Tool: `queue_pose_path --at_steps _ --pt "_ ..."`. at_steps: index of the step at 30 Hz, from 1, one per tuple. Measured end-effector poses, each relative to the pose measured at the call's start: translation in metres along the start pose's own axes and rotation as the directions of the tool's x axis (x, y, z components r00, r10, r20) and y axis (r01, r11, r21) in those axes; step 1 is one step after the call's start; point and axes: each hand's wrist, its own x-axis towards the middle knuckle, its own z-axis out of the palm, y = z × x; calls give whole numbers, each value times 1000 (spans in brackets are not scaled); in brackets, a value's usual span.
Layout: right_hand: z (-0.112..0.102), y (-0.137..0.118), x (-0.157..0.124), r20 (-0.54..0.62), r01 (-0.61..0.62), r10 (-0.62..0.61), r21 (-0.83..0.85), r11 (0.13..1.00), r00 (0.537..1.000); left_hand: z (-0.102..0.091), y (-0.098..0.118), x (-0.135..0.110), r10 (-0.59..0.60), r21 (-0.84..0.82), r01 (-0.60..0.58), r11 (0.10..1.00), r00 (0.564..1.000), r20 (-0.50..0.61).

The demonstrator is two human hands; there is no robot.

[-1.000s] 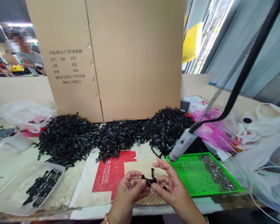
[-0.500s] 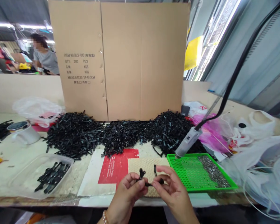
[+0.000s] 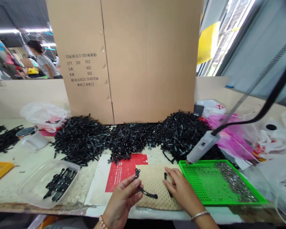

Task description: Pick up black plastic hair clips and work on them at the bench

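Observation:
My left hand (image 3: 125, 197) is closed on a jointed black strip piece (image 3: 147, 193); one end sticks up above the fingers and a slotted arm points to the right. Over the right side of the beige textured pad (image 3: 154, 203), my right hand (image 3: 180, 186) pinches a separate narrow black strip (image 3: 166, 176) between thumb and fingers. Part of that strip is hidden by the fingers. Under the left hand's side of the pad lies a red-and-white printed sheet (image 3: 112, 183).
Heaps of black strips (image 3: 81, 138) line the back before a cardboard sheet (image 3: 152, 63). At right, a green tray (image 3: 197, 184) holds small metal parts, with an electric screwdriver (image 3: 202, 146) hanging over it. A clear tub (image 3: 33, 187) with black pieces and a white mug (image 3: 35, 141) stand left.
My hands have moved apart, the left with the jointed piece and the right with a single strip. The view has shifted, and the person in the background has turned and leaned.

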Motion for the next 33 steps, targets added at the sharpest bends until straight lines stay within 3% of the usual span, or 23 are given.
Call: queue_pose_path --at_steps 5,9,14,21,27,33 --pt "7 9 5 78 -41 36 65 997 996 3 7 3 -5 -45 5 999 1000 1" --pt "0 8 6 128 -172 145 239 956 981 11 12 5 -72 -38 74 997 996 51" --pt "-15 -12 9 97 -244 233 585 773 968 17 16 3 -113 -39 118 992 987 110" --pt "-14 -63 14 147 -270 294 857 439 944 20 17 7 -19 69 12 998 995 94" --pt "5 -72 15 205 -295 295 907 302 933 21 19 10 -41 70 37 997 998 51" --pt "4 -79 14 242 -339 360 911 235 901 23 20 9 -46 60 42 997 997 63"
